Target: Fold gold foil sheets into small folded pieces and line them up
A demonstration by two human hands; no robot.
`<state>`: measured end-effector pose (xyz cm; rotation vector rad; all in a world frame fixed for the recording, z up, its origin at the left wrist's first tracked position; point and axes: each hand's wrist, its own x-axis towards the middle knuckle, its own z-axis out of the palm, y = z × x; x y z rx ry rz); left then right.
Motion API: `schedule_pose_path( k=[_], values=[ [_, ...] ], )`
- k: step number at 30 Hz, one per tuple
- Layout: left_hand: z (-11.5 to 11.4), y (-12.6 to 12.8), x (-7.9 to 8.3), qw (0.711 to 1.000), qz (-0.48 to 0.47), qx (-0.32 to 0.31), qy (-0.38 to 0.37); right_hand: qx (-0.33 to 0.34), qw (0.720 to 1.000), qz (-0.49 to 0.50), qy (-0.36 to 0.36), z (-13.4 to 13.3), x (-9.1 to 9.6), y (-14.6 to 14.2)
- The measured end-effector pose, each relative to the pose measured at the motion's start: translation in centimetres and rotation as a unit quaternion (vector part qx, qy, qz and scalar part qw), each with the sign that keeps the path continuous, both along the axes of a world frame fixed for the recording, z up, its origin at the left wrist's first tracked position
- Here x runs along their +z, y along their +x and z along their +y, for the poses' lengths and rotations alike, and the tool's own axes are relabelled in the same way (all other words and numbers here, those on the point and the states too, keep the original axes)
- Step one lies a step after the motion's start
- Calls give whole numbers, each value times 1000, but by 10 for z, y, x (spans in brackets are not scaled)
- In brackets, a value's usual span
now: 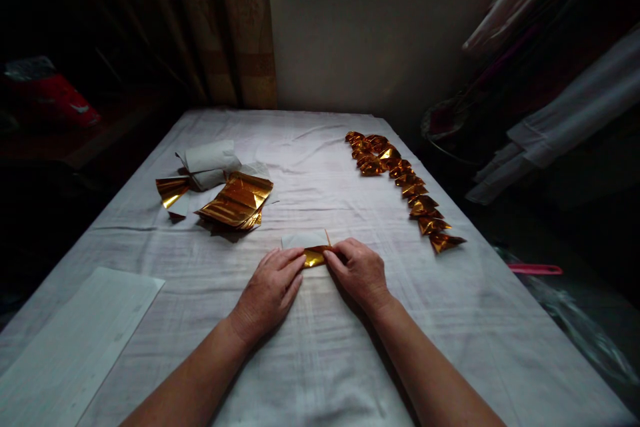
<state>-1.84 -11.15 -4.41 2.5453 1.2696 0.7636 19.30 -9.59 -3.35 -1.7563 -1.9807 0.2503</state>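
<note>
A small sheet of gold foil paper with a white back [309,247] lies on the white cloth in front of me. My left hand [273,290] rests flat, its fingertips pressing the sheet's left part. My right hand [359,270] has its fingers curled and pinches the sheet's right edge. A gold fold shows between the two hands.
A stack of gold foil sheets [237,203] lies left of centre, with a white paper wrapper [207,163] and a loose gold sheet [173,190] behind it. A row of several folded gold pieces [405,183] runs along the right. A white sheet [75,340] lies near left. The table [475,320] drops off on both sides.
</note>
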Motion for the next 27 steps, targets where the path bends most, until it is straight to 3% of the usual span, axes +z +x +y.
schedule_pose_path(
  k=[27],
  values=[
    [-2, 3, 6, 1000, 7, -24, -17, -11, 1000, -15, -8, 0, 0, -3]
  ],
)
